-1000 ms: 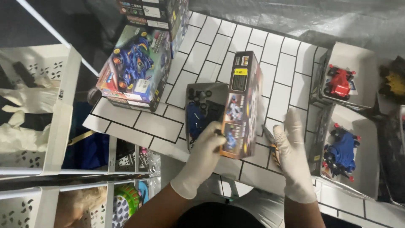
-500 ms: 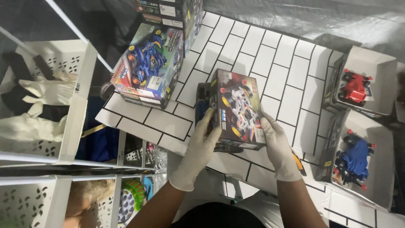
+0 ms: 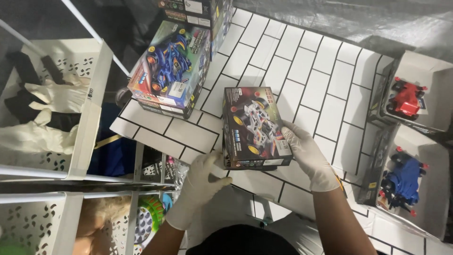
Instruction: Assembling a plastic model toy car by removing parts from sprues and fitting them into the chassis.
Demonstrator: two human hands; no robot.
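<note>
Around toy box — both gloved hands' fingers.

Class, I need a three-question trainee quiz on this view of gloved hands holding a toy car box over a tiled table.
1. True or false: both gloved hands grip the dark toy car box.
2. The red toy car sits in: A) an open white box, B) a basket, C) the bare table.
3. Which colour is the car pictured on the stacked box at upper left?

Key: 1 true (left hand, right hand); 2 A; 3 blue.
</note>
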